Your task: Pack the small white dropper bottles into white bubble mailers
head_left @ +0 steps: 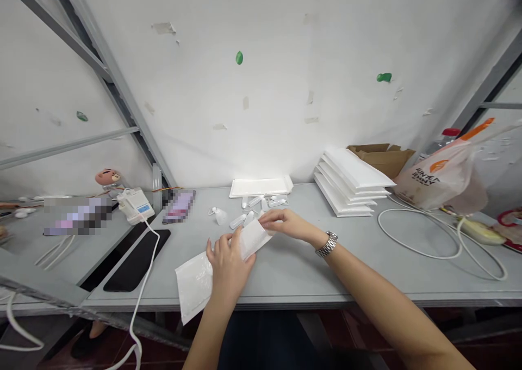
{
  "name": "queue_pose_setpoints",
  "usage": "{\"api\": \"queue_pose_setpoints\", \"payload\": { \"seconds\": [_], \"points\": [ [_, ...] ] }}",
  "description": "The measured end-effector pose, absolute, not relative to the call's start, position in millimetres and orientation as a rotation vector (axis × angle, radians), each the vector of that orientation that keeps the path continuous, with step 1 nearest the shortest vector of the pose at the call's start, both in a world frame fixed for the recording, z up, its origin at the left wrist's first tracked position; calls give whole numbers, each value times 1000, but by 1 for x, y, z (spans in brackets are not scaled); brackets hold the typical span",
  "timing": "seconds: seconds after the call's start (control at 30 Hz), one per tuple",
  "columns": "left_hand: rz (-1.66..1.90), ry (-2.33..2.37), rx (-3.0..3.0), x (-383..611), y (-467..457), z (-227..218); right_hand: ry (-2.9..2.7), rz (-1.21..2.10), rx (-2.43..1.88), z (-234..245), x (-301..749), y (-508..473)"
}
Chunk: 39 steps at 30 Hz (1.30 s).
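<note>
White padded envelope held over grey counter, left hand grasping its middle, right hand pinching far end. Small white plastic parts just beyond; stacked white mailers farther right.

Bright, even light washes the white wall, leaving only faint shadows. Wide-angle distortion bends the picture's edges on both sides of it.
</note>
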<state>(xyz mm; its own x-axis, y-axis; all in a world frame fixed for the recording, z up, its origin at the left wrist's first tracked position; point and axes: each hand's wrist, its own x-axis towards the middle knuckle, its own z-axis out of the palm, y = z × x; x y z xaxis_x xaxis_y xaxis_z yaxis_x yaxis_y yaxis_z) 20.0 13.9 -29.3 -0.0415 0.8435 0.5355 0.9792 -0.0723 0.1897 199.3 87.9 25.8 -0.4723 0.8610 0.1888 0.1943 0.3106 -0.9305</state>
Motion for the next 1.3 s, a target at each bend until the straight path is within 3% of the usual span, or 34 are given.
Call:
{"api": "queue_pose_setpoints", "payload": {
  "seconds": [0.13,0.3,0.4,0.77,0.9,1.03,1.2,1.3],
  "points": [
    [-899,-1958,-1789,21,20,-19,-1370,1096,-1019,28,193,86],
    [-985,-1821,-1722,34,28,-8,-1356,1568,-812,16,174,72],
    [-985,-1738,-1809,42,26,-10,-1339,1656,-739,14,170,68],
    [-1027,-1693,-2103,27,10,-11,-1243,1260,-921,25,203,98],
    [-1276,-1829,-2192,24,8,4,-1160,1066,-723,68,210,105],
    [-1699,-1938,-2361,33,9,10,-1119,1175,-557,103,193,97],
    [-2540,-2055,-2314,37,19,8,-1282,1371,-597,105,172,79],
    [-2753,-2067,-2274,30,23,9,-1382,1353,-563,104,175,76]
  ]
}}
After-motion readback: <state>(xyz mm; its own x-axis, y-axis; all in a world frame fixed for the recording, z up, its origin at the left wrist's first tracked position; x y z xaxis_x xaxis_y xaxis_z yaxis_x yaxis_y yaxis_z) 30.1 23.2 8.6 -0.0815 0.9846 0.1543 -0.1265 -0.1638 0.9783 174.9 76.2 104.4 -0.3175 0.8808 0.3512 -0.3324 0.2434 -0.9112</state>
